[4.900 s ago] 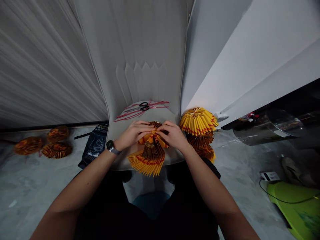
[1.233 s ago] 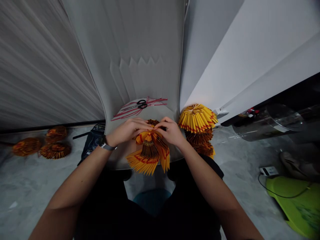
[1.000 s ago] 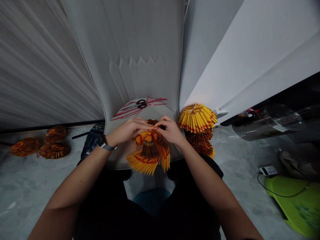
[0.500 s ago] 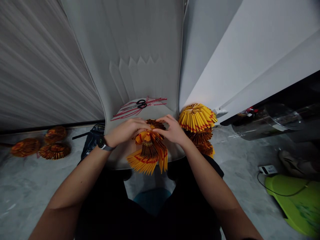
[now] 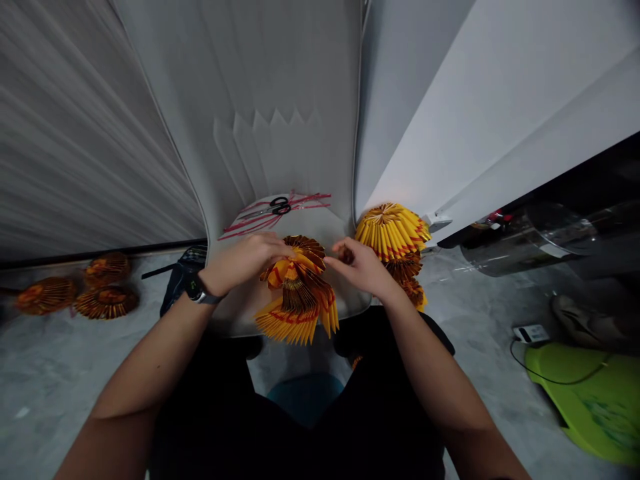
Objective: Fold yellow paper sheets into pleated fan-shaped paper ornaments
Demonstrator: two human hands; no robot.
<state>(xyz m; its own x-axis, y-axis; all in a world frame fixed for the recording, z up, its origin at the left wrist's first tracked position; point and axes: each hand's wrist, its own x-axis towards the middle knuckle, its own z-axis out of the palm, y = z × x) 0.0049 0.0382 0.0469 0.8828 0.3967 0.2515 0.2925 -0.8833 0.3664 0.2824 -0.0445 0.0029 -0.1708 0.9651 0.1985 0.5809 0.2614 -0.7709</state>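
A folded-paper ornament (image 5: 300, 293), pleated in yellow, gold and red, lies on the front of the grey chair seat. Its pleats fan out toward me, with a rounder dark gold fan at the far side. My left hand (image 5: 253, 259), a watch on its wrist, has its fingertips closed on the ornament's upper left, near the gathered middle. At the ornament's right edge is my right hand (image 5: 357, 267), its fingers curled in and its thumb pointing at the paper. Whatever its fingertips pinch is too small or shaded to make out.
Black-handled scissors (image 5: 280, 205) lie on red strips (image 5: 240, 228) behind the ornament. A stack of yellow pleated paper pieces (image 5: 393, 230) stands right of the chair. Several similar pieces (image 5: 107, 302) are on the floor at left. A green plastic item (image 5: 590, 400) lies at right.
My right hand has moved off the ornament's middle to its right edge, its fingers more curled. My left hand has shifted slightly left, uncovering more of the dark gold fan.
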